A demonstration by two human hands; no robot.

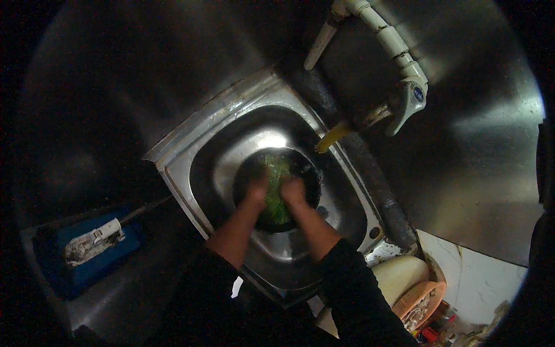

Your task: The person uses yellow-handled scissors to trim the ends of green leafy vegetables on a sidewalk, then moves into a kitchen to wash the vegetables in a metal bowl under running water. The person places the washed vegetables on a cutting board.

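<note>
Both my hands are down in a round, dark bowl standing in a stainless steel sink. Green leafy vegetables fill its middle, apparently wet. At the left side of the greens is my left hand; my right hand is at their right side. Motion and dim light smear the fingers of both, so whether they grip any leaves is unclear. My dark sleeves end below the wrists, leaving the forearms bare over the sink's near half.
The sink has a raised metal rim. A white tap on a pipe, with a yellow spout piece, overhangs its right edge. At lower right stands an orange basket. A dirty white power strip lies on something blue at left.
</note>
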